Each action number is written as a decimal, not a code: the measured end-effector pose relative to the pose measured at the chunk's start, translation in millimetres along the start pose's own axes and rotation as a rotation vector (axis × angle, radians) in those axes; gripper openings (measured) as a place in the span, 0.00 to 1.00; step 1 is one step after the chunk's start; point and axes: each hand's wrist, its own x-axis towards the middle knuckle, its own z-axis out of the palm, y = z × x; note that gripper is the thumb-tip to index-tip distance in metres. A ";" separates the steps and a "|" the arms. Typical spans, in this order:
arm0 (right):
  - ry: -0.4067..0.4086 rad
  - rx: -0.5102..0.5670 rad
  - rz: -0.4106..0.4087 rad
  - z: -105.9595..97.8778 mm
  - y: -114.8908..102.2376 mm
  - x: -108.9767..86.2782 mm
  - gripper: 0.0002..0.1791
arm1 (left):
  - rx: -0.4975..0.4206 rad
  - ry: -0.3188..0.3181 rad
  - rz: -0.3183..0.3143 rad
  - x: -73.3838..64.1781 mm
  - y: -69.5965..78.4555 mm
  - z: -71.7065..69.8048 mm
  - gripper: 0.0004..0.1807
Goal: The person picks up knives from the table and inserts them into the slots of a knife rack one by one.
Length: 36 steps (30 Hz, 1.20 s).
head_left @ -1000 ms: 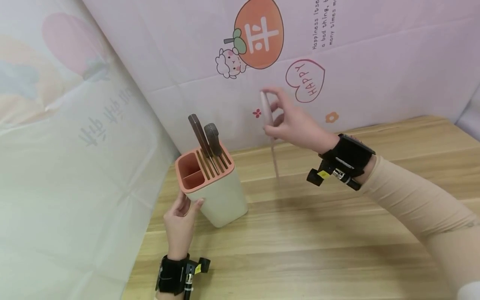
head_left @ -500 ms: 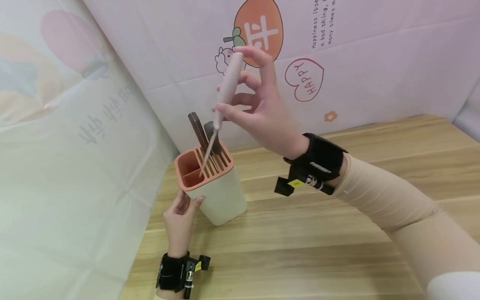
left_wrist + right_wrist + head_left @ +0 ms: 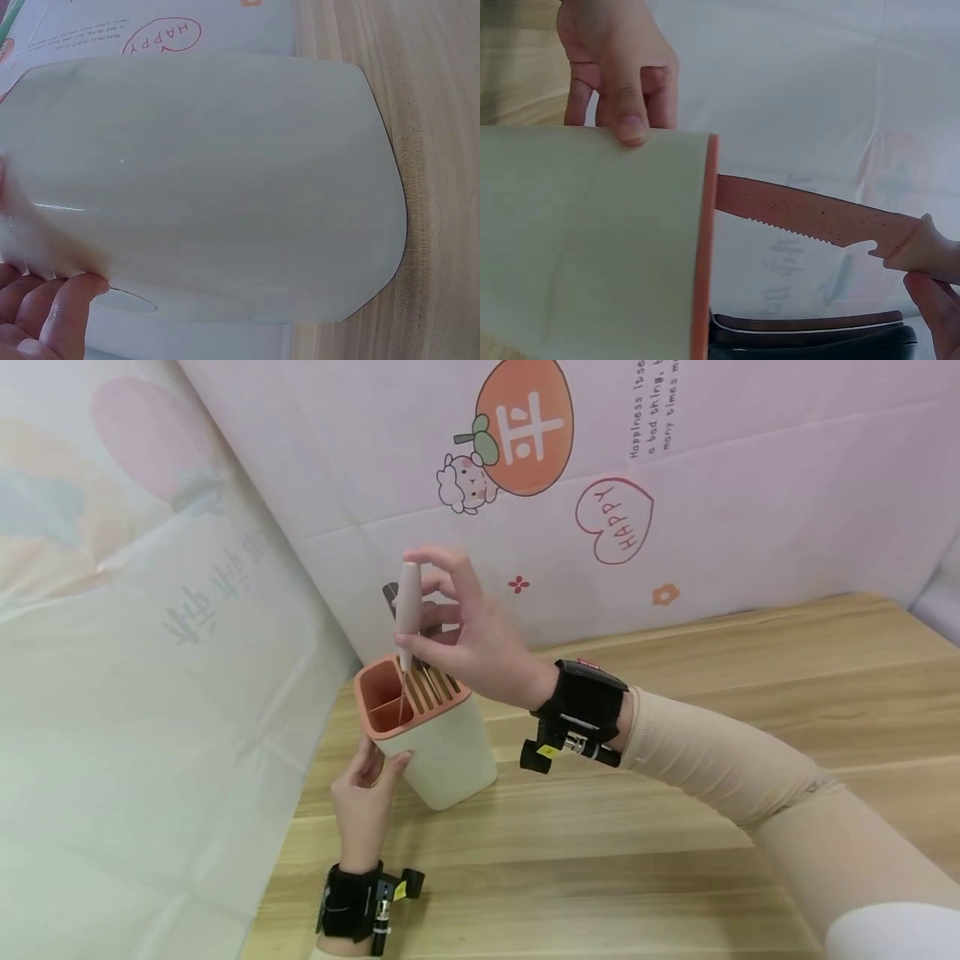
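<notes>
A white knife holder [image 3: 450, 764] with an orange slotted top stands on the table. My left hand [image 3: 365, 802] grips its near corner just below the rim, thumb on the outer wall. My right hand [image 3: 480, 639] holds a knife by its pale handle [image 3: 408, 610], fingers on top and thumb lower down. Its part-serrated blade [image 3: 802, 210] points down, the tip hidden past the holder's orange rim [image 3: 705, 255]. Whether it sits in a slot or the open compartment beside the slots, I cannot tell. Two dark-handled knives [image 3: 810, 337] stand in the slots, partly behind my right hand.
A wooden table [image 3: 600, 860] lies under the holder. Printed cloth [image 3: 712, 510] hangs close behind it, and a pale cloth sheet [image 3: 150, 735] rises along the left side. The holder's open compartments [image 3: 381, 685] face my left.
My right hand has carried the knife left from beside the holder, up over it, then down, so the blade's end is now inside the top. My left hand keeps its grip.
</notes>
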 end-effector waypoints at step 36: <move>-0.128 -0.330 -0.259 25.9 34.0 3.1 0.29 | 0.004 0.006 -0.016 0.6 4.3 2.8 0.32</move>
